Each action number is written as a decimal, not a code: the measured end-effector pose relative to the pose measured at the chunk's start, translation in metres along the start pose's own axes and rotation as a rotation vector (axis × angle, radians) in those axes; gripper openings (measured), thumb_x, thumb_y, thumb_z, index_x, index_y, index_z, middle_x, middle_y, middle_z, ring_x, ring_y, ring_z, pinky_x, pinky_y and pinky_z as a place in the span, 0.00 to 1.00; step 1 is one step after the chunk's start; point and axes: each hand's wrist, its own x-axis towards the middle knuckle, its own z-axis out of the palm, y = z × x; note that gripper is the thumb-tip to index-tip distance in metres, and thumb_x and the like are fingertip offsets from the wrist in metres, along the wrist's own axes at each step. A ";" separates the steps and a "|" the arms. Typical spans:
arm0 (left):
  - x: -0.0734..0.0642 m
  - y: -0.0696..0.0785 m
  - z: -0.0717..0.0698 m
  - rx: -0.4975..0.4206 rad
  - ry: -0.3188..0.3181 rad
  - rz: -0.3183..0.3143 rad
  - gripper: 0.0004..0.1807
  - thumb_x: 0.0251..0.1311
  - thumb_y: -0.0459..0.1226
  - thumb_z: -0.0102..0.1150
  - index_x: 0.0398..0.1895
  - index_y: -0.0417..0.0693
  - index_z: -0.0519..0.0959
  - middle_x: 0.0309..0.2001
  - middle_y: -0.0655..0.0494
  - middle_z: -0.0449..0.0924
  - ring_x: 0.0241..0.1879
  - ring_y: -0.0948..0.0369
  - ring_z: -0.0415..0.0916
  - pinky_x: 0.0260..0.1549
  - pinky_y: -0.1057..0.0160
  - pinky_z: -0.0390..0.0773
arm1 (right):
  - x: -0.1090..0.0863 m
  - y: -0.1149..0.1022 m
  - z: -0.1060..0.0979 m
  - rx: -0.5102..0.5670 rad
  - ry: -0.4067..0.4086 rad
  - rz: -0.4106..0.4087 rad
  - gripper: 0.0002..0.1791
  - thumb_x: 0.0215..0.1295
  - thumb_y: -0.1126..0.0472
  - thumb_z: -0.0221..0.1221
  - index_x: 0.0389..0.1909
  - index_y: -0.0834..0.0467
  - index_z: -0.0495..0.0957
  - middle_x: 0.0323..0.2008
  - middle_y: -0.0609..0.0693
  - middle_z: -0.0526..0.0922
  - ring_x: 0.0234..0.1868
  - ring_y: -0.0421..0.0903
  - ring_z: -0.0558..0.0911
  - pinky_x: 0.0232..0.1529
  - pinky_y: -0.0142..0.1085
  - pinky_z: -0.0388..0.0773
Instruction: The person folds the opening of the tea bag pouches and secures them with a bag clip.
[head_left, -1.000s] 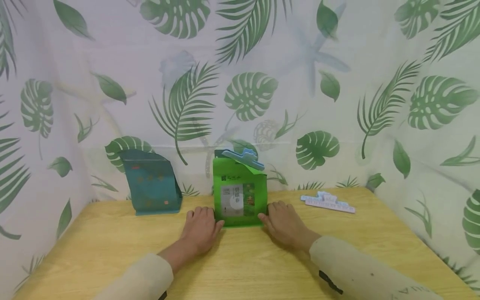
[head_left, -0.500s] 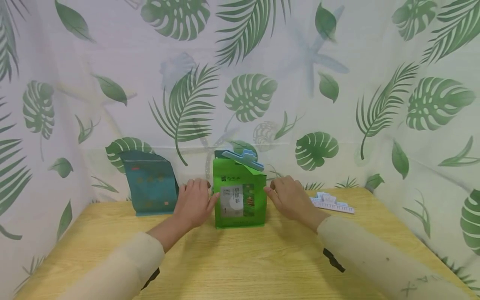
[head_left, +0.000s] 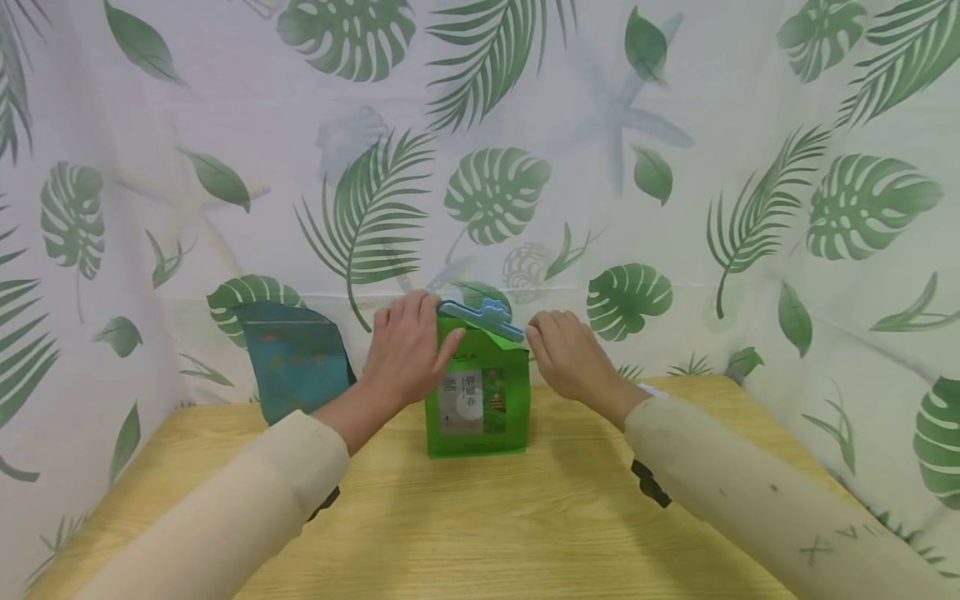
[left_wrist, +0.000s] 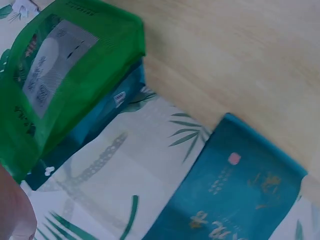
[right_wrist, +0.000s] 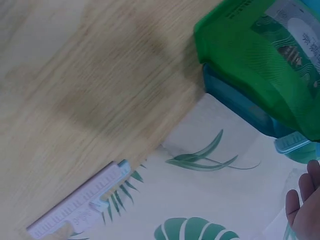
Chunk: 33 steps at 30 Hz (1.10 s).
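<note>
A green tea bag (head_left: 476,408) stands upright on the table, with a blue sealing clip (head_left: 483,317) slanting across its top. My left hand (head_left: 405,346) is at the bag's upper left corner, its fingertips near the clip's left end and its thumb extended in front of the bag. Beyond the clip's right end is my right hand (head_left: 573,354). The right wrist view shows its fingers (right_wrist: 306,187) loosely bent, apart from the bag. Teal material (left_wrist: 95,122) shows behind the green bag; I cannot tell whether it is a separate bag.
A teal bag (head_left: 296,367) stands at the left, partly hidden by my left arm. Light purple and blue clips (right_wrist: 80,205) lie on the table (head_left: 465,533) at the right. A leaf-patterned cloth (head_left: 517,108) hangs behind.
Both hands have risen from the bag's lower sides to its top, beside the clip's two ends. The green bag and the clip have stayed in place.
</note>
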 end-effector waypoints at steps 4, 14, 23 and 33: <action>0.015 0.008 -0.007 0.069 -0.022 0.076 0.27 0.76 0.56 0.40 0.56 0.41 0.70 0.54 0.47 0.72 0.54 0.48 0.68 0.54 0.46 0.63 | 0.007 -0.009 -0.002 -0.003 -0.052 0.019 0.17 0.81 0.55 0.39 0.44 0.61 0.74 0.36 0.54 0.78 0.41 0.55 0.75 0.44 0.48 0.73; 0.038 0.023 -0.011 0.162 -0.327 0.149 0.28 0.78 0.57 0.31 0.57 0.48 0.73 0.56 0.52 0.76 0.57 0.51 0.69 0.57 0.48 0.66 | 0.008 -0.016 0.007 -0.015 -0.088 0.002 0.14 0.80 0.59 0.42 0.45 0.63 0.74 0.36 0.56 0.77 0.41 0.56 0.75 0.41 0.49 0.73; 0.034 0.022 0.002 0.187 -0.400 0.154 0.28 0.76 0.57 0.38 0.66 0.51 0.73 0.61 0.54 0.77 0.60 0.52 0.72 0.56 0.48 0.65 | 0.002 -0.021 0.016 -0.056 -0.132 -0.062 0.13 0.80 0.60 0.43 0.41 0.62 0.72 0.33 0.53 0.75 0.36 0.53 0.73 0.38 0.46 0.72; 0.036 0.025 0.002 0.155 -0.314 0.160 0.15 0.74 0.51 0.49 0.48 0.53 0.77 0.48 0.57 0.83 0.50 0.54 0.77 0.46 0.51 0.65 | 0.007 -0.016 0.020 -0.180 -0.007 -0.178 0.11 0.75 0.58 0.54 0.35 0.61 0.71 0.27 0.52 0.74 0.28 0.51 0.71 0.28 0.45 0.69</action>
